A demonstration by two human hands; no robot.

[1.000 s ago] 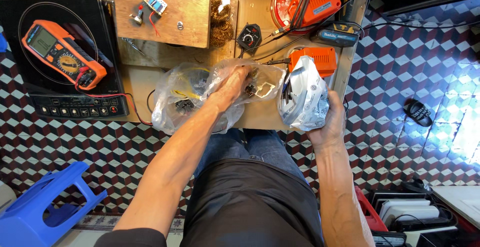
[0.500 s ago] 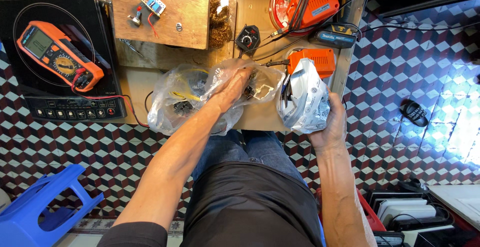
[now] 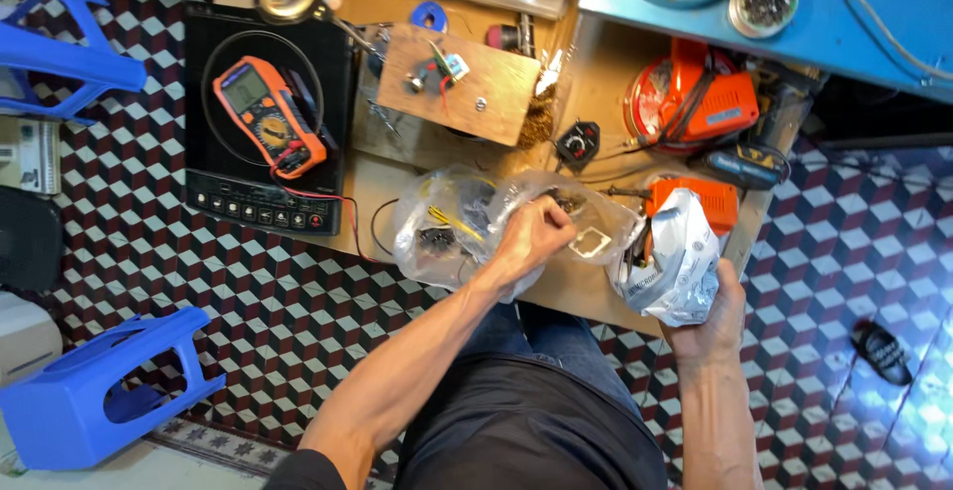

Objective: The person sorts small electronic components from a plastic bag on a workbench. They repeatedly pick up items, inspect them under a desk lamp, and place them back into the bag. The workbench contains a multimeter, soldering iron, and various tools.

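Head view: left hand [image 3: 536, 235] has curled into a fist inside clear bag [image 3: 447, 227].

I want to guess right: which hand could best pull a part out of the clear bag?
Probably the left hand: it is already on the clear bag. The right hand is busy holding the silver bag.
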